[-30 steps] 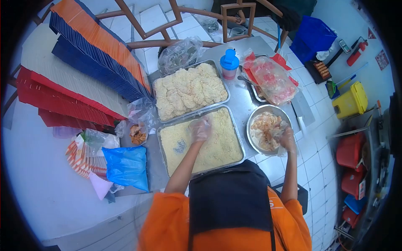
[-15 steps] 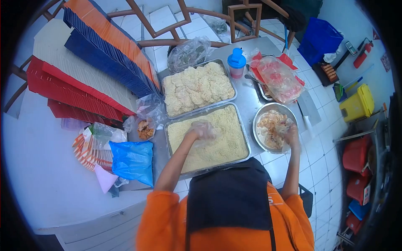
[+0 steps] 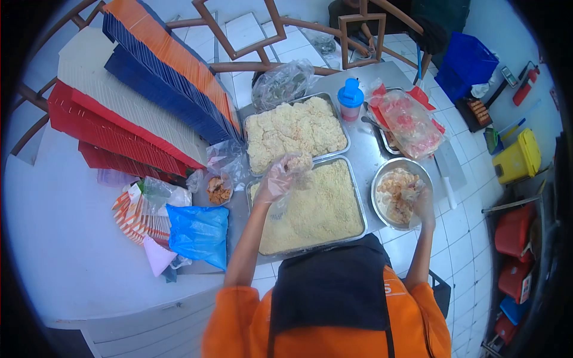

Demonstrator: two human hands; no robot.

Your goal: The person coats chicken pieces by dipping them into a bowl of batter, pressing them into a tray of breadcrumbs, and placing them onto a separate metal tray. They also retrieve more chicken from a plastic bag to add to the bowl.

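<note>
My left hand (image 3: 279, 181), in a clear plastic glove, is closed on a crumb-coated piece (image 3: 298, 162) above the border between two metal trays. The nearer tray holds pale yellow crumbs (image 3: 322, 206); the farther one is heaped with coated pieces (image 3: 292, 128). On the right, my gloved right hand (image 3: 422, 206) reaches over the edge of a round steel bowl (image 3: 375, 206) with wet, battered pieces (image 3: 397, 188) in it. Its fingers are blurred and partly hidden, so what they hold cannot be made out.
Stacks of folded red, white, blue and orange cardboard (image 3: 173, 65) stand at the left. A blue bag (image 3: 200, 232), a blue-lidded shaker (image 3: 350, 98), a plastic bag with red print (image 3: 409, 122) and a white-handled knife (image 3: 449, 192) lie around. A person's hands (image 3: 367, 45) show beyond the table.
My left hand has lifted from the crumbs and moved toward the farther tray with a coated piece. My right hand stays at the bowl. The whole view has shifted slightly.
</note>
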